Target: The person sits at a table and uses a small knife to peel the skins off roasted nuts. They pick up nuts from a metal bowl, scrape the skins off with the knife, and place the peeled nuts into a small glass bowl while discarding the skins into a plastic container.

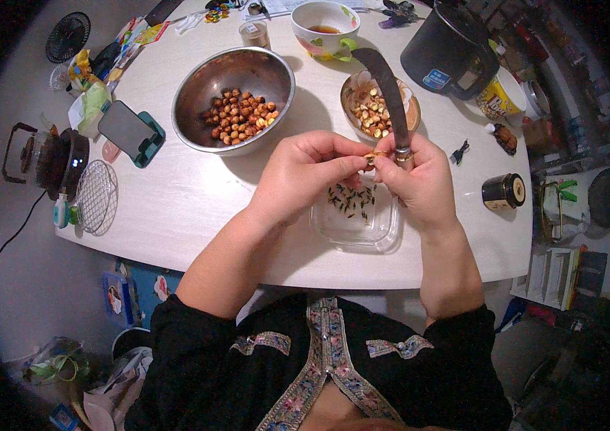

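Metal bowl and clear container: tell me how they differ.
The metal bowl is round and opaque; the clear container is squarish and see-through. The bowl is larger than the container. The bowl holds round brown pieces; the container, slim green bits. Both stand open-topped on the table.

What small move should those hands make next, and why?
Perhaps part the small orange-brown piece pinched between the left hand and right hand: the clear container with green slivers sits close by, and split-looking pieces lie in the patterned bowl. The right hand also grips the curved knife, so carefully.
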A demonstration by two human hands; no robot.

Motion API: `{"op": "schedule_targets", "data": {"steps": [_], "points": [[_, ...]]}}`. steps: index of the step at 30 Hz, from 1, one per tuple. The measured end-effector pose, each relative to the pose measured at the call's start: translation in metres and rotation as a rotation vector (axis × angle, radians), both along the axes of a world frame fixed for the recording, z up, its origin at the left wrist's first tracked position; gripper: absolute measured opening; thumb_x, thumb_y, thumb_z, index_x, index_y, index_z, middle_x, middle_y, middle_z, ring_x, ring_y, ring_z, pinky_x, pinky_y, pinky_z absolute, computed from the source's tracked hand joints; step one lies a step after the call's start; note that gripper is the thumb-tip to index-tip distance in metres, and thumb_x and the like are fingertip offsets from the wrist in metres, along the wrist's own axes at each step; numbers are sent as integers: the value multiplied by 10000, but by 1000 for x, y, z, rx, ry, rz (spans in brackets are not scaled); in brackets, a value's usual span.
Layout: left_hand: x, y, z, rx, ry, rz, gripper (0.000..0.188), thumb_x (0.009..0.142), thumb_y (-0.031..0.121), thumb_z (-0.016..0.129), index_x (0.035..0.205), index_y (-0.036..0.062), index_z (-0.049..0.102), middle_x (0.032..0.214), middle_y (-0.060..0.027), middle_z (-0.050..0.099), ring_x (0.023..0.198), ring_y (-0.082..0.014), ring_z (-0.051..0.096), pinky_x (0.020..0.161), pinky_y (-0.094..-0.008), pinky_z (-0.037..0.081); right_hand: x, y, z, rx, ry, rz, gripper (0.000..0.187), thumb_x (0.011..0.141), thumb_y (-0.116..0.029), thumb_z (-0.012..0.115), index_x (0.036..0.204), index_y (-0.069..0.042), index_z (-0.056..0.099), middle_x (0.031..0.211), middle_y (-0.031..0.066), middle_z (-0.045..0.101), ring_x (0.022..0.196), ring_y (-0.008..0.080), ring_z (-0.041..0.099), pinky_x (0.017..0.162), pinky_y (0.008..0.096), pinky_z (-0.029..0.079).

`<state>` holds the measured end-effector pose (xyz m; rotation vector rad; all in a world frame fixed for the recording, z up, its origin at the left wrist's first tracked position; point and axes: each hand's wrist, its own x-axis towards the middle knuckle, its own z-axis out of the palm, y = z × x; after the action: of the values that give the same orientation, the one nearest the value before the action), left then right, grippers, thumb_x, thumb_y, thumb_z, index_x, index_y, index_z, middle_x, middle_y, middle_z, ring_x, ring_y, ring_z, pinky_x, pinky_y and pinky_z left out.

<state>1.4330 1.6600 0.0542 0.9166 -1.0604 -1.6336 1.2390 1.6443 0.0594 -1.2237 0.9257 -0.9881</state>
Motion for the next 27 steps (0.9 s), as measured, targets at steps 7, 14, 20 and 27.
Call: {"op": "schedule_targets", "data": {"steps": [7, 14, 20, 27], "points": [[3, -1, 1, 85, 67, -33, 137, 880, 9, 678, 1006, -46, 677, 887, -116, 706, 754, -159, 676, 717, -284, 568, -3, -1, 5, 102, -4, 49, 151, 861, -78, 696, 976, -37, 607, 790, -4, 616, 645, 39, 570, 530, 174, 437], [4, -1, 2, 82, 112, -62, 124, 887, 9, 674, 999, -45, 677, 881, -110, 707, 748, -144, 674, 707, -267, 568, -6, -4, 5, 215, -99, 104, 187, 859, -107, 706, 984, -34, 589, 696, 16, 612, 531, 45, 535, 455, 166, 407], [6, 0, 3, 72, 120, -80, 166, 900, 36, 674, 1049, -40, 678, 886, -88, 709, 745, -116, 667, 696, -242, 561, -6, -2, 10, 289, -144, 108, 190, 869, -117, 710, 987, -32, 587, 695, 13, 608, 505, 34, 511, 443, 151, 389], [-2, 2, 7, -180, -28, -18, 242, 934, 55, 626, 1169, 11, 668, 1014, -68, 683, 853, -100, 651, 727, -243, 576, -1, 0, 9, 151, -77, 18, 172, 887, -117, 696, 1003, -27, 605, 704, 14, 615, 508, 27, 501, 448, 155, 387]]}}
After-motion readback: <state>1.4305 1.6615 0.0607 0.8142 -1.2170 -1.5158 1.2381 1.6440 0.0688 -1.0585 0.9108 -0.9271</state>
